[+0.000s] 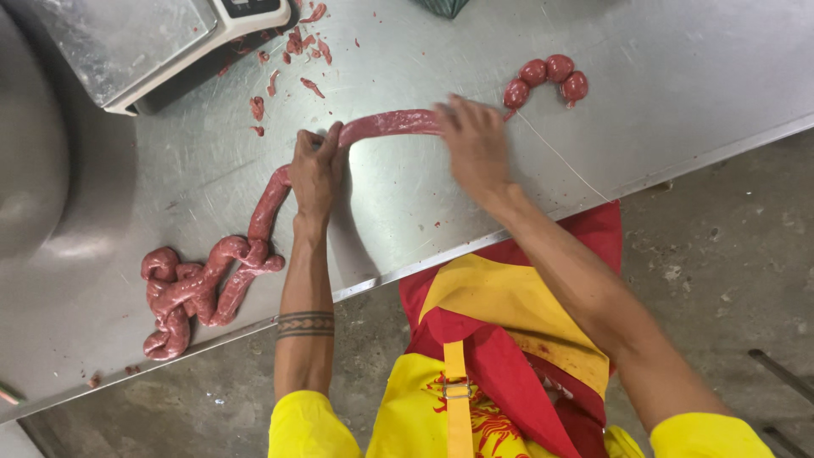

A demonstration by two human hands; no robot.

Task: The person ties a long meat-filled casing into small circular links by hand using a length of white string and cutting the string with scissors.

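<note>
A long red sausage rope (386, 123) lies across a steel table (678, 93). My left hand (315, 170) grips it at the left end of a raised straight stretch. My right hand (475, 140) pinches the same stretch at its right end. Past my right hand the rope is tied into several small round links (547, 78), with a thin white string (555, 153) trailing toward the table edge. Behind my left hand the unlinked rope runs down into a loose coiled pile (199, 293) near the front edge.
A weighing scale with a steel pan (136, 42) stands at the back left. Small scraps of red meat (292, 51) are scattered beside it. A large steel bowl (30, 136) sits at the far left. Concrete floor (729, 229) lies below the table edge.
</note>
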